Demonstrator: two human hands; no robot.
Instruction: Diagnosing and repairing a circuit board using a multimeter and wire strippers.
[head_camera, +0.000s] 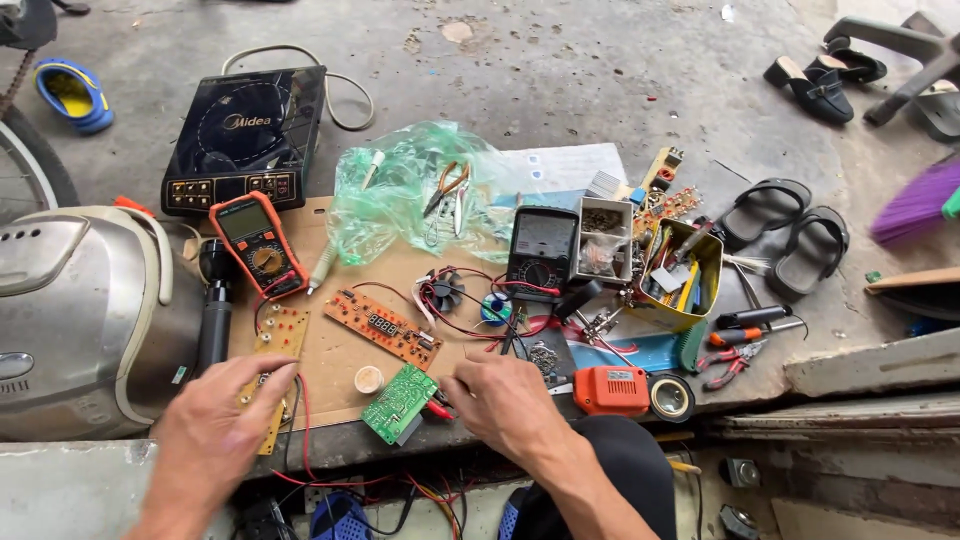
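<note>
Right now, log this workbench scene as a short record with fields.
setting: concrete floor, cardboard sheet as work surface
left hand: resting on a tan circuit board
right hand: beside a green circuit board, at red-handled pliers; grip unclear
centre: orange display board, small black fan
meters: orange multimeter, black analogue meter
far left: silver rice cooker, black induction cooktop
right: yellow tool box, black sandals
</note>
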